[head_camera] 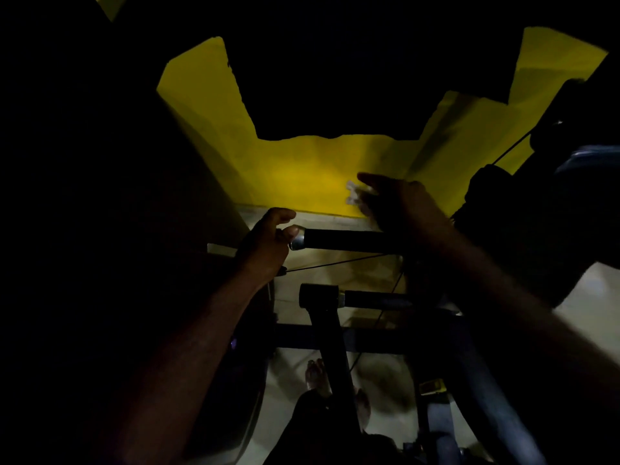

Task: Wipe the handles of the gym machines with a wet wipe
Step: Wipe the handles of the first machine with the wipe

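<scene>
Both forearms reach forward in dim light. Left hand, fingers loosely curled, touches the metal end of the black handle without closing round it. Right hand, just beyond the handle, pinches a pale wet wipe at its fingertips.

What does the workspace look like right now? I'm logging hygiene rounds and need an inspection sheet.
Surface: pale floor, dimly lit.
Job's things: black handle with metal end cap, horizontal; lower handle below it; white wet wipe.
Clutter: small yellow object on the floor.
Grippers: left hand at the handle's capped end; right hand holds the wipe above the handle, not yet on it.
Cables: thin cable runs under the handle.
Surroundings: yellow wall, dark machine frame, bare feet.
</scene>
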Motion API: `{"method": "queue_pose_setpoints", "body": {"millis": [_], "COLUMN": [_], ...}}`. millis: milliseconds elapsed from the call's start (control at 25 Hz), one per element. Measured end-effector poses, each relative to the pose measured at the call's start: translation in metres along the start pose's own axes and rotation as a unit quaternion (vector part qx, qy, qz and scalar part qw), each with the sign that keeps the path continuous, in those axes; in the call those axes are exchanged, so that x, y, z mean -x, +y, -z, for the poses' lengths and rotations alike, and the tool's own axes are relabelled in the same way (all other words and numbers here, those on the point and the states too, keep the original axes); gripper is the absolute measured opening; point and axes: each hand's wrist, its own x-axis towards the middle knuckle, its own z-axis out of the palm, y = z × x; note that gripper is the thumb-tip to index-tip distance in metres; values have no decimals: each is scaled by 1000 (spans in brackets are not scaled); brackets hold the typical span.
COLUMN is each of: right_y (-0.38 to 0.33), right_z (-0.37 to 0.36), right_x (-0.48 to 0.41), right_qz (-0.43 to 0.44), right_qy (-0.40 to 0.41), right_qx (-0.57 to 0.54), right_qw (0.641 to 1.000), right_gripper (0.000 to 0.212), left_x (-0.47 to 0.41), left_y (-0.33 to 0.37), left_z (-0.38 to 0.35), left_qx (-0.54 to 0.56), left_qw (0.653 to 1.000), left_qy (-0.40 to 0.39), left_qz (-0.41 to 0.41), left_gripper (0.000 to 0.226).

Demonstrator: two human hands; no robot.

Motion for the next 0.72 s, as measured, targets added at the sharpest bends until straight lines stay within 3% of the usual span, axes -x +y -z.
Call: {"method": "queue_pose_setpoints", "body": {"millis": [80, 120, 240, 320, 440, 520, 640, 720], "right_y": [-40, -60, -53, -9, 33, 30, -18, -46], "right_z": [1, -1, -12, -4, 13, 17, -17, -36], "right_x": [23, 37, 73, 95, 140, 147, 109, 88], "right_qz": [-98, -96, 37, 85, 43, -43, -100, -48], "right_qy": [-46, -55, -40, -27, 21, 71, 141, 88], "right_qx": [-86, -63, 11, 4, 36, 21, -17, -18], "right_qw": [990, 992, 998, 996, 998, 996, 985, 995], "right_gripper": [63, 64, 59, 52, 56, 70, 65, 61], "left_x": [0, -1, -8, -14, -23, -27, -33, -34], "left_y": [6, 8, 29, 42, 48, 40, 34, 33], "left_z": [3, 6, 5, -8, -26, -32, -34, -34], "left_qx": [25, 17, -102, -242, -341, -351, -296, -260], "left_qw": [998, 994, 965, 928, 885, 878, 905, 926], "left_qy": [30, 53, 70, -10, -89, -79, -76, -90], "left_qz": [-56, -93, -232, -284, -305, -316, -296, -259], "left_gripper": [43, 43, 31, 46, 59, 60, 61, 66]}}
